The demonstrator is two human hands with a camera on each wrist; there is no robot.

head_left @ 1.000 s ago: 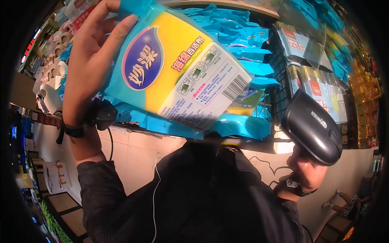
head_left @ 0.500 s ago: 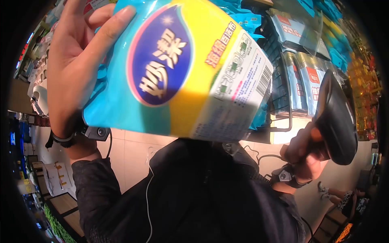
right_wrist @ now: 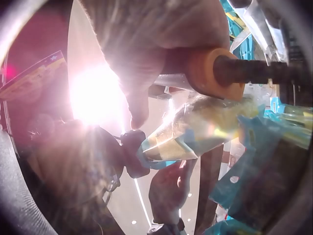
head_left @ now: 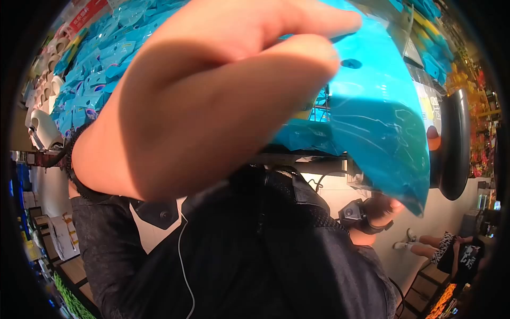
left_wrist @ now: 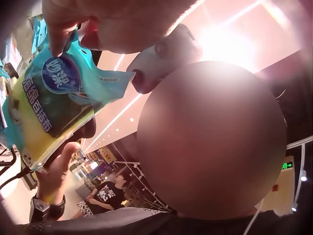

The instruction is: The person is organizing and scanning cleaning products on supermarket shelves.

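Note:
My left hand (head_left: 228, 90) reaches across the upper middle of the head view, large and close. Thumb and fingers pinch one edge of a blue plastic pack of sponge scouring cloths (head_left: 382, 127). In the left wrist view the pack (left_wrist: 44, 105) shows its blue and yellow front with a dark oval logo. My right hand (head_left: 385, 207) is mostly hidden behind the pack. It grips a black handheld barcode scanner (head_left: 456, 149), whose orange-trimmed handle (right_wrist: 210, 71) and cable show in the right wrist view. Pack and scanner overlap in the head view.
Rows of similar blue packs (head_left: 90, 90) lie on the display at the upper left. White slippers (head_left: 45, 127) hang beyond them. Another person (head_left: 457, 255) is at the lower right. A thin white cable (head_left: 185, 239) runs down my black jacket.
My left hand has carried the pack rightward towards the scanner and turned it, so its printed face no longer shows in the head view. The scanner has turned edge-on, still in my right hand.

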